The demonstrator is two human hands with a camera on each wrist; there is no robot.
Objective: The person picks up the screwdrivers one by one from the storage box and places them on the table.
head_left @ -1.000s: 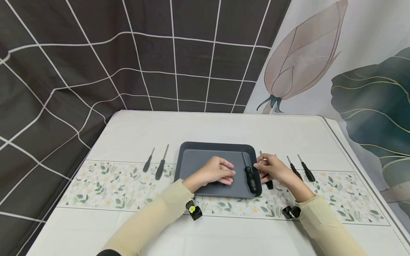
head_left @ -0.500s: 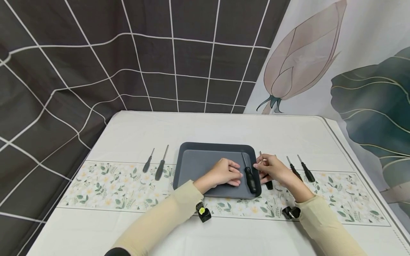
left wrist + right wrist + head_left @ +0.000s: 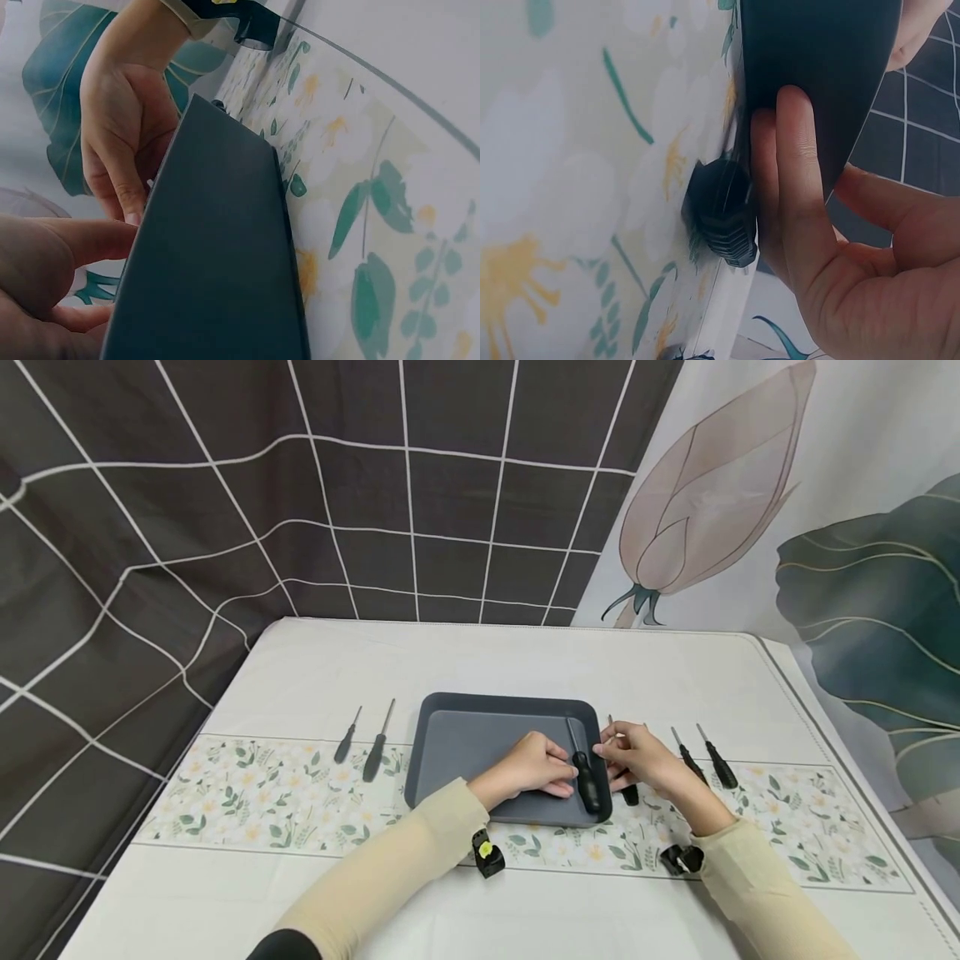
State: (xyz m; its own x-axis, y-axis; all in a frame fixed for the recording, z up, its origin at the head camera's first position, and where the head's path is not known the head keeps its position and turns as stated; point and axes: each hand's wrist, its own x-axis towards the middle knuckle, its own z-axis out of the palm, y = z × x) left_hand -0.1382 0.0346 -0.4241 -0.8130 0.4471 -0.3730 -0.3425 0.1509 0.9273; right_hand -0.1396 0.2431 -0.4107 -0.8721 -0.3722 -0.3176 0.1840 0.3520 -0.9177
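A black-handled screwdriver point(image 3: 586, 777) lies lengthwise along the right side of a dark grey tray point(image 3: 465, 727). My left hand point(image 3: 534, 766) is over the tray, its thumb and fingertips right at the left side of that handle. In the left wrist view the tray wall point(image 3: 202, 240) hides the screwdriver, and the left thumb point(image 3: 105, 238) shows apart from the fingers below. My right hand point(image 3: 636, 755) grips the tray's right rim, thumb on the edge and fingers point(image 3: 799, 150) against the outer wall. Just outside that wall, another black screwdriver point(image 3: 724, 210) lies partly under the right hand.
Two grey screwdrivers point(image 3: 375, 758) lie on the table left of the tray. To the right of my right hand lie two more black screwdrivers point(image 3: 722, 767), one partly behind the wrist. A white cloth point(image 3: 525, 652) with a floral band covers the table, and a dark checked curtain point(image 3: 450, 493) hangs behind.
My left hand has moved right across the tray, from near its middle up to the screwdriver's handle. The right hand has kept its grip on the rim.
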